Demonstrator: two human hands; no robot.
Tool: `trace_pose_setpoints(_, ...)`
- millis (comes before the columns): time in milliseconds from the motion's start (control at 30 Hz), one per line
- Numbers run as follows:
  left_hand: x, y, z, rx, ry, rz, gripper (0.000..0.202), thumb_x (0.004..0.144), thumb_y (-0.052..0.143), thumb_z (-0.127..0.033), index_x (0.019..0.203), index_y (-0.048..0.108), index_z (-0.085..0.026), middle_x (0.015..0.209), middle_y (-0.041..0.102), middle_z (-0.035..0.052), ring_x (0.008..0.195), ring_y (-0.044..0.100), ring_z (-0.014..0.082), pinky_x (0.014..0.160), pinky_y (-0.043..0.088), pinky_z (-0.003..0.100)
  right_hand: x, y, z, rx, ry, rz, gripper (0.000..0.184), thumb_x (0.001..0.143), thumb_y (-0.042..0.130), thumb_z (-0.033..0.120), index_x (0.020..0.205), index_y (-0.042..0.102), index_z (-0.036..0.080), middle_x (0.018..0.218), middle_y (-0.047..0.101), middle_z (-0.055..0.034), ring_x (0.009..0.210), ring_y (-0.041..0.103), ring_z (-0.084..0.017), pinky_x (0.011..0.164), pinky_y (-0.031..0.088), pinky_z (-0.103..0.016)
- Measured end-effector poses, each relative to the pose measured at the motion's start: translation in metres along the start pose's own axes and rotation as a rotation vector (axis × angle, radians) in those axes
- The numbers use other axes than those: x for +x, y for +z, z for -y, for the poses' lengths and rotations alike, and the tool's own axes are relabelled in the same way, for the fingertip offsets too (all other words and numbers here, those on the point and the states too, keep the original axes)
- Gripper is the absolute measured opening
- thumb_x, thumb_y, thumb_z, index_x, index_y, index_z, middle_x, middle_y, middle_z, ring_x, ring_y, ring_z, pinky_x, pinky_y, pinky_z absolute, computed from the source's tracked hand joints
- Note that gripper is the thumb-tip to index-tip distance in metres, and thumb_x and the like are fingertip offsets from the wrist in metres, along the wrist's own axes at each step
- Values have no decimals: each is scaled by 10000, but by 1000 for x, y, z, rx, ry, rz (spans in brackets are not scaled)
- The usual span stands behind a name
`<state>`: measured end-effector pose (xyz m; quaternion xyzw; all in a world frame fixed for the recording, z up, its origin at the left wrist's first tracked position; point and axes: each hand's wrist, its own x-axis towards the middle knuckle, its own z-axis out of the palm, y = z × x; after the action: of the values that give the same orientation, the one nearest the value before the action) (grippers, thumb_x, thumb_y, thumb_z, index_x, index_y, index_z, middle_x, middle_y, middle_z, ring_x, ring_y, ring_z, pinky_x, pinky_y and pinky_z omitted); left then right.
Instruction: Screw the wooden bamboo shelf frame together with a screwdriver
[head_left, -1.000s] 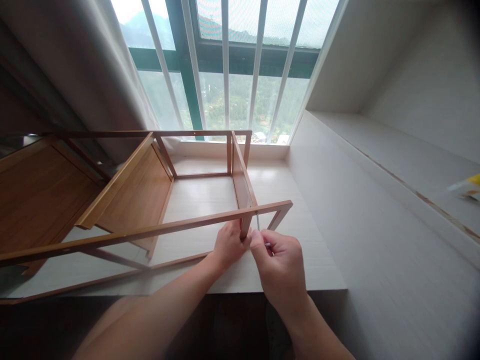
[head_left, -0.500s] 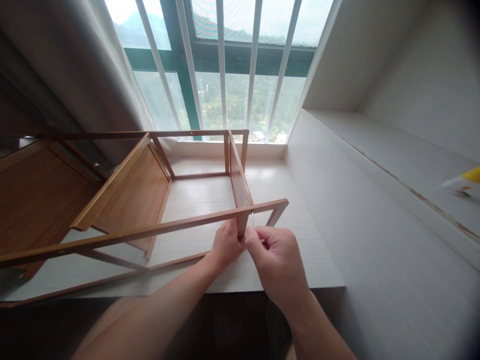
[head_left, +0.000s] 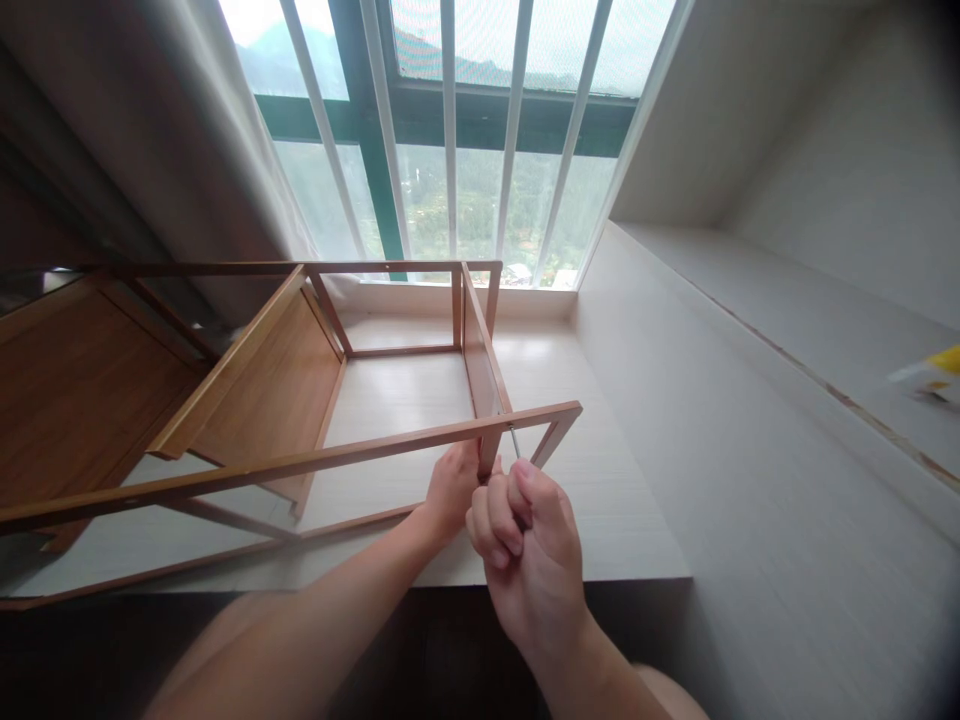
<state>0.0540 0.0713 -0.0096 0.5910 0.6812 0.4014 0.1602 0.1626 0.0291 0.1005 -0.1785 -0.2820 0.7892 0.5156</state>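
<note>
A brown wooden shelf frame [head_left: 300,463] lies on its side on a pale wood-grain surface [head_left: 630,520] by the window. My left hand [head_left: 450,487] is closed round the lower end of an upright panel [head_left: 480,370] just under the long front rail. My right hand [head_left: 525,535] is curled in a fist round a thin metal key [head_left: 514,441]. The key's tip points up into the joint where panel and rail meet. Most of the key is hidden inside my fingers.
White bars cross the window [head_left: 450,150] behind the frame, and a curtain [head_left: 165,150] hangs at the left. A white wall with a ledge [head_left: 787,330] rises on the right, bearing a blurred yellow and white object [head_left: 930,375]. The surface's front edge drops off below my hands.
My right hand has rolled over at the wrist, its fingers now curled toward me round the key. The left hand and the frame have stayed put.
</note>
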Motion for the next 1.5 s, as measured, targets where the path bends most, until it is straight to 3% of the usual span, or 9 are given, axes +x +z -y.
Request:
trace_pose_setpoints(200,-1,7,7,155,63,7,204,884,471,-327,1044,487,-201,925,612,56,827,581,200,764,480,351,2,-13,-7,-321,-120,-68,492,929,492,305,472,341,199,394,315,60,387,269,-78,454,221,-273)
trace_pose_setpoints(400,-2,1,0,132,75,28,147,887,458,-330,951,491,-202,934,619,76,847,592,220,775,477,365,11,-23,-4,-595,-176,-98,477,913,523,339,487,362,196,434,325,52,437,274,-89,460,235,-267)
trace_pose_setpoints(633,-1,-2,-3,88,42,39,130,855,487,-316,918,494,-202,897,619,69,812,587,214,763,475,357,8,-18,6,-864,-267,-111,447,899,519,318,498,368,190,471,298,50,479,269,-92,479,242,-262)
trace_pose_setpoints(867,-2,0,0,69,49,34,133,817,516,-274,931,498,-207,877,611,48,798,596,201,747,479,329,9,-13,8,-961,-249,-135,439,886,513,302,502,334,191,476,260,52,477,238,-85,452,220,-250)
trace_pose_setpoints(1067,-2,-1,-3,106,44,42,177,863,466,-360,932,488,-199,917,609,76,847,586,223,786,474,373,6,-14,13,-998,-262,-150,433,884,512,293,510,319,193,491,258,49,482,234,-86,446,216,-248)
trace_pose_setpoints(1267,-2,-4,-8,137,48,48,163,840,469,-337,919,481,-196,904,607,87,802,573,233,731,469,379,8,-13,19,-1023,-289,-162,425,876,508,279,508,312,195,492,237,51,479,222,-85,438,208,-248)
trace_pose_setpoints(1500,-2,-5,-8,78,41,44,137,828,478,-305,909,495,-196,902,612,80,810,581,229,758,473,386,10,-13,23,-1111,-323,-86,407,848,521,232,528,272,195,519,207,52,496,200,-80,444,184,-250)
